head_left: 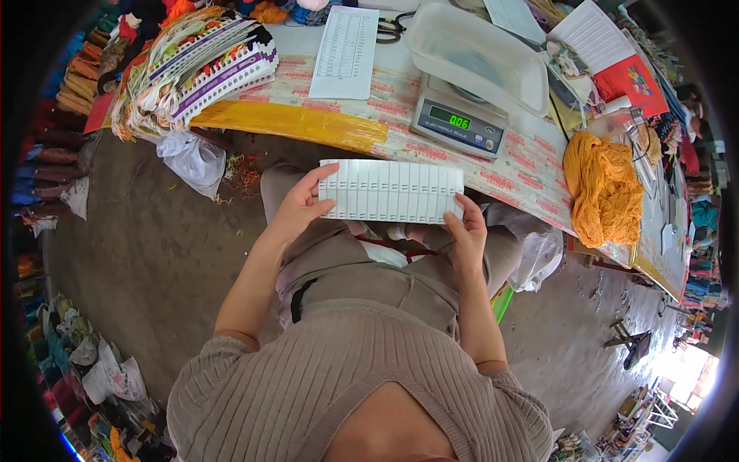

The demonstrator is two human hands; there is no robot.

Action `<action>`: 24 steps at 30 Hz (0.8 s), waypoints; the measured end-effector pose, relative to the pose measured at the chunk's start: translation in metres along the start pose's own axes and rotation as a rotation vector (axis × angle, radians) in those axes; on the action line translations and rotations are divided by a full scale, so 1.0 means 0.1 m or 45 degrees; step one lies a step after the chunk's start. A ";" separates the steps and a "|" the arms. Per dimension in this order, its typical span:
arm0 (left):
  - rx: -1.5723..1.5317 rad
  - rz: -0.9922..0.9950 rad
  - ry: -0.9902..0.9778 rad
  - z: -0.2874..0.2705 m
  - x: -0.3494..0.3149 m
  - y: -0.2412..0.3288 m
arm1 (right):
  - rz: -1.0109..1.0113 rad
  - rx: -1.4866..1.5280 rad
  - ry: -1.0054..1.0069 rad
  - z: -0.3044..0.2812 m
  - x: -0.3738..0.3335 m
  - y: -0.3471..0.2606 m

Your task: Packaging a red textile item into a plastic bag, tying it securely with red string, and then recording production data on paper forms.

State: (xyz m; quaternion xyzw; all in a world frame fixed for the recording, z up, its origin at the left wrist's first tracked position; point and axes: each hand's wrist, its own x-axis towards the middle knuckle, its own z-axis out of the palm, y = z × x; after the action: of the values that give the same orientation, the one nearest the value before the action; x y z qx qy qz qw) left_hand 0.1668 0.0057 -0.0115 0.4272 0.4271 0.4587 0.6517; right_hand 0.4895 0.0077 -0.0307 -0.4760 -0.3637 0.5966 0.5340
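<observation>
Between my two hands, over my lap and just in front of the table edge, I hold a sheet of white labels [391,190] in narrow upright strips with small print. My left hand [302,202] pinches its left end, thumb below and fingers at the upper corner. At the right end my right hand [468,231] grips the lower corner between thumb and fingers. Beyond the sheet stands an electronic scale [459,123] with a lit green display. A translucent plastic tub [477,58] rests on top of it.
Thread-filled cards [212,73] are piled at the table's left. A printed list [344,52] lies near scissors [392,29]. To the right sits an orange yarn hank [603,189]. Plastic bags [192,163] hang under the table edge. Yarn bundles [81,69] line the left side.
</observation>
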 end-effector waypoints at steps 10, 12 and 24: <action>0.272 -0.033 0.330 -0.26 -0.08 -0.04 | 0.230 -0.287 -0.246 0.04 0.09 -0.10; 0.256 0.041 0.472 -0.29 -0.10 -0.07 | 0.233 -0.332 -0.224 0.07 0.13 -0.02; 0.507 0.454 0.802 -0.44 -0.01 -0.05 | 0.306 0.139 0.029 0.62 0.31 0.29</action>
State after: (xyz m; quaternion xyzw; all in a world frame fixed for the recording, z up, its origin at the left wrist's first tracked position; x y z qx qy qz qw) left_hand 0.1259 0.0107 -0.0275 0.4508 0.6055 0.5812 0.3040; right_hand 0.4228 0.0378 -0.0461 -0.4932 -0.2650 0.6697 0.4878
